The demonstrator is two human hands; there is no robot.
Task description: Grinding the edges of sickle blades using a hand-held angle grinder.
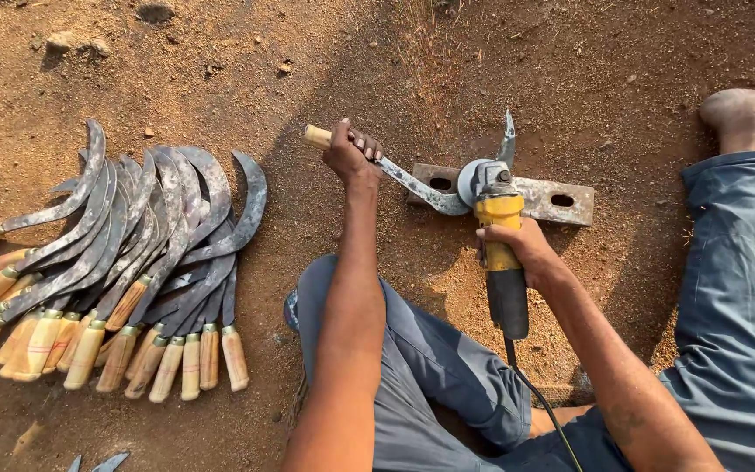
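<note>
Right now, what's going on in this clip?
A person sits on bare dirt. The left hand grips the wooden handle of a sickle, whose blade lies across a slotted metal bar. The right hand holds a yellow angle grinder with its disc on the blade. A pile of sickles with wooden handles lies on the ground to the person's left.

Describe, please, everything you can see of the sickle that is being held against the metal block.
The sickle has a pale wooden handle and a curved, dark, mottled metal blade. The left hand grips the handle, whose end sticks out past the fist. The blade runs right across the flat slotted metal block on the dirt, and its pointed tip curls upward behind the grinder's disc. The yellow angle grinder, held by the right hand, meets the blade at its bend.
</note>
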